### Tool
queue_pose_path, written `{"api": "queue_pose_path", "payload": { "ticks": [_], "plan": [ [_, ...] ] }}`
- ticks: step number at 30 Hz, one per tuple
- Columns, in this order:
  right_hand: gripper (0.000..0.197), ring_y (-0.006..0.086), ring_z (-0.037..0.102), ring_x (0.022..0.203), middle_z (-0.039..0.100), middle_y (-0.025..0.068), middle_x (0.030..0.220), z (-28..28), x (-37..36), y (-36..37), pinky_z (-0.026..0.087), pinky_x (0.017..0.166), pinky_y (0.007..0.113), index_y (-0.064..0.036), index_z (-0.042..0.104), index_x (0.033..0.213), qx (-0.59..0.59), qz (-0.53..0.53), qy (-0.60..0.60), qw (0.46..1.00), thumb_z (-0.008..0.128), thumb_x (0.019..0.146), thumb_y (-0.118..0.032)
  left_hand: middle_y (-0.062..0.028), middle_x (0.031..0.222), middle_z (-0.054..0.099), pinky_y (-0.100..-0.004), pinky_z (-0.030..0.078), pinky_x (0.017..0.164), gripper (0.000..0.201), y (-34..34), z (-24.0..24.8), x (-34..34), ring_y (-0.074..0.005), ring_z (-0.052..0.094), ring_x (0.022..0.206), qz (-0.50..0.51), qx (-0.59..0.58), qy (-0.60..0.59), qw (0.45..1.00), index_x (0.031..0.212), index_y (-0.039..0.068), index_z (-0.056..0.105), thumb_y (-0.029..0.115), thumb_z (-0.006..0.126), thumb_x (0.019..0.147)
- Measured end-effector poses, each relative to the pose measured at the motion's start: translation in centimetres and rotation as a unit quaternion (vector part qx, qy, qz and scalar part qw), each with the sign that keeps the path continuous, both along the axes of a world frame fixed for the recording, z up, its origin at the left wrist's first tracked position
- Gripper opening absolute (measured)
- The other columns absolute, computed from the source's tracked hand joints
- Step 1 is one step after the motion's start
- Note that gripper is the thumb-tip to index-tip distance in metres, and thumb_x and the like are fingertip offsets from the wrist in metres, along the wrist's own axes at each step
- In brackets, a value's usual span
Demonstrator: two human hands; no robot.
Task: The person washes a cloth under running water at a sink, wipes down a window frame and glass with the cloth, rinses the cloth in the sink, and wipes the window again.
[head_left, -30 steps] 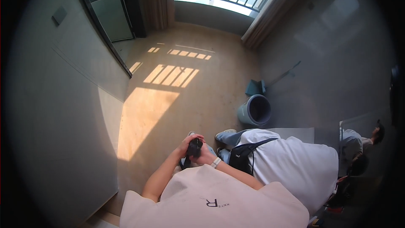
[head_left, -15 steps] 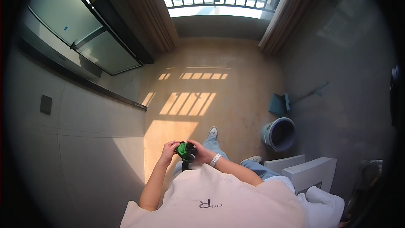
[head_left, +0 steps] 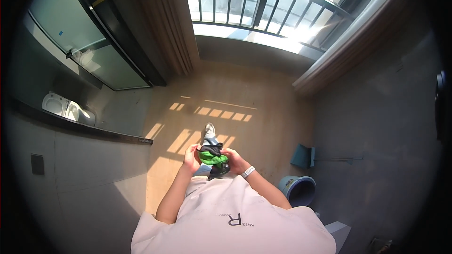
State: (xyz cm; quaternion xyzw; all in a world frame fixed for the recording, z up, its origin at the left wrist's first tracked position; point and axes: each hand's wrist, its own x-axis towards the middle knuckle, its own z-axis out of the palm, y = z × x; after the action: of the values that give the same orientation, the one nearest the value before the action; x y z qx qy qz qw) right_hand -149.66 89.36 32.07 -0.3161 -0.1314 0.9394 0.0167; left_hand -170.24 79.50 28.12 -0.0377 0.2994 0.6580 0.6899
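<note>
A crumpled green and black piece of cloth [head_left: 214,158] is held up in front of my waist; its exact kind I cannot make out. Its left side is gripped by my left hand [head_left: 191,159], with the fingers closed at the upper edge. My right hand [head_left: 235,161] is closed on the right side, and a pale watch band circles that wrist. Black parts show along the top and at the bottom of the cloth, with bright green between. Beyond it, my shoe [head_left: 209,130] is on the floor.
To the right stand a blue bucket [head_left: 285,186] and a teal long-handled dustpan [head_left: 302,155]. At left, a frosted glass door [head_left: 77,28] stands by a doorway with a toilet [head_left: 70,110] inside. Curtains [head_left: 162,28] flank a railed window [head_left: 245,2] ahead.
The cloth has been spread wider between my hands, showing more green and black. I have stepped forward; the bucket and dustpan sit lower in view, and the toilet has come into sight.
</note>
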Motion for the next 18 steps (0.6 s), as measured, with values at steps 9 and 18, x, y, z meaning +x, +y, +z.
{"api": "queue_pose_path", "payload": {
  "ticks": [9, 18],
  "plan": [
    [0.030, 0.0204, 0.071, 0.096, 0.071, 0.0104, 0.114, 3.8, -10.9, 30.5, 0.059, 0.086, 0.034, 0.0000, 0.062, 0.124, 0.239, -0.233, -0.111, 0.936, 0.051, 0.105, -0.020, -0.0073, 0.110, 0.066, -0.0300, 0.054, 0.081, 0.036, 38.4, 2.7, -11.1, -0.0148, 0.064, 0.098, -0.234, 0.097, 0.460, 0.851, 0.119, 0.006, 0.058, 0.003, 0.071, 0.086],
    [0.020, 0.0056, 0.063, 0.088, 0.070, -0.0005, 0.099, 13.7, -17.8, 58.3, 0.050, 0.078, 0.022, -0.0015, 0.068, 0.112, 0.458, -0.308, -0.190, 0.812, 0.064, 0.102, -0.019, -0.0097, 0.095, 0.071, -0.0328, 0.055, 0.088, 0.028, 66.7, 7.8, -16.7, -0.0193, 0.071, 0.095, -0.151, 0.188, 0.525, 0.816, 0.102, 0.001, 0.063, -0.008, 0.060, 0.076]
  ]
}}
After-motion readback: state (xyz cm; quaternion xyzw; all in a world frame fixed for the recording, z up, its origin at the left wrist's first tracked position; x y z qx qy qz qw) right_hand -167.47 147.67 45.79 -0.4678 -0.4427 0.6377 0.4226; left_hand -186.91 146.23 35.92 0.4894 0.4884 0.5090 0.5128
